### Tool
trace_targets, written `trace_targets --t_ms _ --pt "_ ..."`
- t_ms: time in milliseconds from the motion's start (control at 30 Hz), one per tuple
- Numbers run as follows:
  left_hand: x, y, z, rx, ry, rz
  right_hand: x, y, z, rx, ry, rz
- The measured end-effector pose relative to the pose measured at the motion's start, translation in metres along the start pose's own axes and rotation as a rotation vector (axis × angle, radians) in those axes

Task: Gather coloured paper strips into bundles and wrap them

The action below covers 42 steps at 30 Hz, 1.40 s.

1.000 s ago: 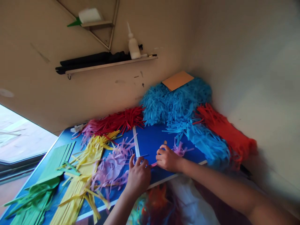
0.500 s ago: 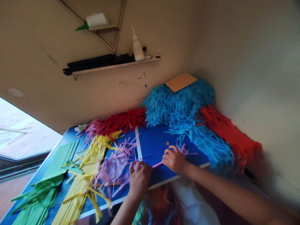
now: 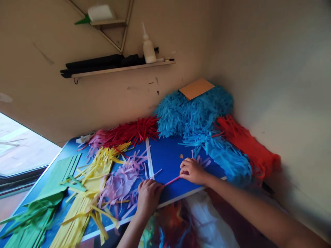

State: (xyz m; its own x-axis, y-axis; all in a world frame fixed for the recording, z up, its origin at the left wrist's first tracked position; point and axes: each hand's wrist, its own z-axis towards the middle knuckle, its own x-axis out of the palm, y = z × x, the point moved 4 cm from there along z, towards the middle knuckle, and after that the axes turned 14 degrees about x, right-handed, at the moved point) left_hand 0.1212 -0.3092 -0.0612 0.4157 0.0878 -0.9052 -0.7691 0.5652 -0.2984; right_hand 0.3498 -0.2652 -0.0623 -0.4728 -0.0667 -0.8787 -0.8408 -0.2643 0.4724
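Note:
A thin pink twisted paper strip (image 3: 172, 181) stretches between my two hands, just above the blue table (image 3: 165, 151) near its front edge. My left hand (image 3: 150, 194) has its fingers closed on the strip's left end. With pinched fingers, my right hand (image 3: 193, 171) grips the other end. Lilac paper fringe (image 3: 204, 161) sticks out behind my right hand; how it joins the pink strip is hidden. A loose pile of lilac fringed paper (image 3: 122, 181) lies left of my left hand.
Yellow strips (image 3: 99, 172) and green strips (image 3: 51, 182) cover the left side. Behind lie red fringe (image 3: 129, 131), a blue fringed heap (image 3: 193, 112) under an orange card (image 3: 197, 89), and more red fringe (image 3: 248, 144) at right. A glue bottle (image 3: 149, 50) stands on the wall shelf (image 3: 124, 69).
My hands are slightly farther apart, and more of the pink strip shows between them. The whole view has shifted a little.

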Motion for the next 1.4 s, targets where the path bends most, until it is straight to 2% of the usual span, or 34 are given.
trace_targets --t_ms 233,300,400,467,567,633,767,867,967,1067,1167,1233,1300,1400 --pt "-0.013 -0.018 0.016 -0.069 0.020 0.112 -0.004 0.012 0.015 0.107 0.091 -0.121" --pt "-0.016 -0.025 0.020 -0.013 0.029 0.125 -0.008 0.014 0.018 0.117 0.120 -0.152" --pt "-0.010 -0.034 0.020 0.154 0.057 0.152 -0.014 0.020 0.016 0.100 0.118 -0.189" --pt "-0.004 -0.036 0.018 0.236 0.058 0.199 -0.014 0.030 0.010 -0.028 0.108 -0.210" --pt "0.003 -0.036 0.014 0.285 0.029 0.245 -0.002 0.047 -0.002 -0.391 0.065 -0.302" --pt "0.006 -0.036 0.013 0.302 0.019 0.240 0.008 0.052 -0.006 -0.559 -0.004 -0.391" --pt "0.009 -0.035 0.016 0.274 0.031 0.207 0.019 0.055 -0.002 -0.663 -0.101 -0.481" --pt "0.009 -0.032 0.020 0.263 0.008 0.222 0.018 0.061 0.004 -0.610 -0.049 -0.443" --pt "-0.007 -0.036 0.018 0.306 -0.122 0.235 0.000 0.066 0.002 -0.337 0.030 -0.209" --pt "-0.044 -0.054 0.006 0.442 -0.330 0.182 -0.031 0.072 -0.014 -0.108 0.184 0.208" --pt "-0.084 -0.078 -0.002 0.555 -0.401 0.127 -0.051 0.084 -0.029 -0.017 0.598 0.628" --pt "-0.104 -0.090 -0.002 0.574 -0.438 0.088 -0.052 0.089 -0.033 0.100 0.803 0.872" --pt "-0.114 -0.095 -0.003 0.560 -0.439 0.062 -0.045 0.094 -0.035 0.204 0.864 1.101" --pt "-0.117 -0.091 -0.010 0.529 -0.420 0.041 -0.030 0.102 -0.037 0.236 0.791 1.330"
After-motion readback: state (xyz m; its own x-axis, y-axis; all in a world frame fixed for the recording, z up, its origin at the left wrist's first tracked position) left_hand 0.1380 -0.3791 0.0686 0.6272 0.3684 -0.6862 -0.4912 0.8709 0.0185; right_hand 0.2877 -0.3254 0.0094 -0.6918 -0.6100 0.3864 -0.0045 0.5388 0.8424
